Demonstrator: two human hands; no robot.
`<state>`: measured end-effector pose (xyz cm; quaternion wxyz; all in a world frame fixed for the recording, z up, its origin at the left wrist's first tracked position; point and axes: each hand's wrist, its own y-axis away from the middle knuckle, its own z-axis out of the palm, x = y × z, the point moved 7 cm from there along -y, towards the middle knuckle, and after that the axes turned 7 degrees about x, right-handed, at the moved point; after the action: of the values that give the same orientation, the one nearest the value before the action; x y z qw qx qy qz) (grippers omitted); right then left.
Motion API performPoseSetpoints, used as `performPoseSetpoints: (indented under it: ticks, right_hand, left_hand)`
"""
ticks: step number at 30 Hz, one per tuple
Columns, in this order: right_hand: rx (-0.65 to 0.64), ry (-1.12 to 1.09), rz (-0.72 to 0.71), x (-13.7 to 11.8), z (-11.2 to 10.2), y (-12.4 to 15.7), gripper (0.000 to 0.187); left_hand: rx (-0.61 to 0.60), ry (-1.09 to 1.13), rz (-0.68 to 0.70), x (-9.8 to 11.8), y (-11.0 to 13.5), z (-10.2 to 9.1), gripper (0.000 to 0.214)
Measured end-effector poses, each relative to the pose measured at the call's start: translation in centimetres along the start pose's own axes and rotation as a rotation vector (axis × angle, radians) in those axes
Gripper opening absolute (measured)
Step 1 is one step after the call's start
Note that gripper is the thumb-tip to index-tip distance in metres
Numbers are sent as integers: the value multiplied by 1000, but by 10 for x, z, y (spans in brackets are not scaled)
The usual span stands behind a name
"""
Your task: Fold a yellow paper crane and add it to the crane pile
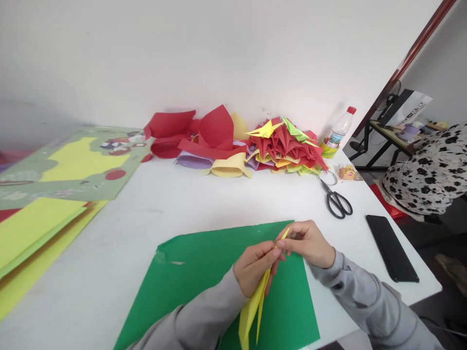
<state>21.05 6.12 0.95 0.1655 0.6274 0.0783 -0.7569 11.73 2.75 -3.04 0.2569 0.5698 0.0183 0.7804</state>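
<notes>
A folded yellow paper piece (252,307), long and pointed, is held over a green paper sheet (204,272) on the white table (204,194). My left hand (253,265) is closed around the piece's middle. My right hand (308,243) pinches its upper tip between thumb and fingers. Both arms wear grey sleeves.
A heap of folded red, yellow and green paper shapes (284,143) and curled red sheets (204,133) lies along the wall. Black scissors (336,197), a black phone (392,248), a plastic bottle (340,127) and a small packet (347,172) sit right. Yellow sheets (32,233) lie left. A person in a flowered top (426,175) sits at far right.
</notes>
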Motion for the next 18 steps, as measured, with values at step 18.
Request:
performPoseSetpoints:
  ticks: [18]
  right_hand:
    - [33,49,-77,-8,-16,-2,21]
  left_hand:
    - [-80,96,-67,-1,2,2,44]
